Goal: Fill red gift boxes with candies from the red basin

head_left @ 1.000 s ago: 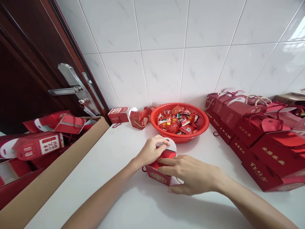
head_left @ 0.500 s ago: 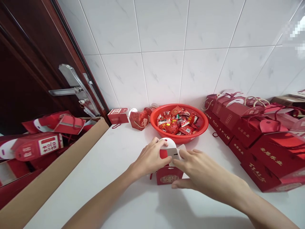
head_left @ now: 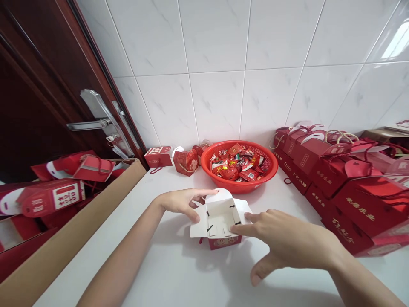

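Note:
A small red gift box [head_left: 225,243] stands on the white table with its flaps spread, showing a white inside with black cord ends poking through the walls. My left hand [head_left: 183,202] is at the box's left side, thumb on the left flap and a fingertip by the rounded back flap. My right hand [head_left: 276,236] reaches over the right side, its fingers stretched out, one at the front rim and another by the right flap. The thumb hangs apart over the table. Behind the box sits a red plastic basket [head_left: 209,175] with wrapped candies [head_left: 236,164].
Stacked red gift boxes [head_left: 354,213] line the right side. At the left, a cardboard carton [head_left: 96,204] holds more red boxes. A few small boxes [head_left: 187,162] stand against the tiled wall, beside a dark door [head_left: 38,85] with a metal handle.
The box's top has been opened: its flaps now lie outward and the white inside shows. My left hand moved left with the left flap; my right hand's fingers spread apart.

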`<state>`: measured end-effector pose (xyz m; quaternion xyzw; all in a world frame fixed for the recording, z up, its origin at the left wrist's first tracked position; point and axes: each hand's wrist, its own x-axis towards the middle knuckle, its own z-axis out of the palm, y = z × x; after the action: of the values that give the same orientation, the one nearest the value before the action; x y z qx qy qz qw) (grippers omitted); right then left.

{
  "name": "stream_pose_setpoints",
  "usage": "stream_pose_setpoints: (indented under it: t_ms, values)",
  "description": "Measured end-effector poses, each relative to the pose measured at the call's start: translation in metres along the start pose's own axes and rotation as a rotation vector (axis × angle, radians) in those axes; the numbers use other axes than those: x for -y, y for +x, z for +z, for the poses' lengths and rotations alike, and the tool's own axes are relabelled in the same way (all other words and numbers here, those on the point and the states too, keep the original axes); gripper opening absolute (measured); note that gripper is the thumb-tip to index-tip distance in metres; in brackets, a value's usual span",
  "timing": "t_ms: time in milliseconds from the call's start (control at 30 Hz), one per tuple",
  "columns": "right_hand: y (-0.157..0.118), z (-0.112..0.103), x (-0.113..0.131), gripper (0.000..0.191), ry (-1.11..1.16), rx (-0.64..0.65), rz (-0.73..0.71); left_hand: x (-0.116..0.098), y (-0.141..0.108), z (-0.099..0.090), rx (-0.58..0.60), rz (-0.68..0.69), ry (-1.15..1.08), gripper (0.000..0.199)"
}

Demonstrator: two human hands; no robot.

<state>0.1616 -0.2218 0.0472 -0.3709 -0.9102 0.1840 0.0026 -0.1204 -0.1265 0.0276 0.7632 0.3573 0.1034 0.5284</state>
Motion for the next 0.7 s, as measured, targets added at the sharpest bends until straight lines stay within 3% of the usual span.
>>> stream_pose_setpoints:
  t_ms: [167, 400, 567, 700]
  values:
    - [-0.001, -0.008, -0.015, 0.070, 0.014, 0.101, -0.016, 0.012, 0.008, 0.001, 0.010, 0.025, 0.021, 0.084]
    - [0.005, -0.010, -0.042, 0.080, 0.031, 0.071, 0.209, 0.031, 0.023, 0.015, -0.100, -0.018, 0.162, 0.089]
    - [-0.004, -0.026, -0.051, 0.080, 0.088, -0.005, 0.131, 0.020, 0.019, 0.021, -0.165, 0.031, 0.190, 0.089]
    - [-0.012, -0.047, -0.057, 0.063, 0.180, -0.155, 0.040, 0.005, 0.007, 0.017, -0.207, 0.043, 0.229, 0.078]
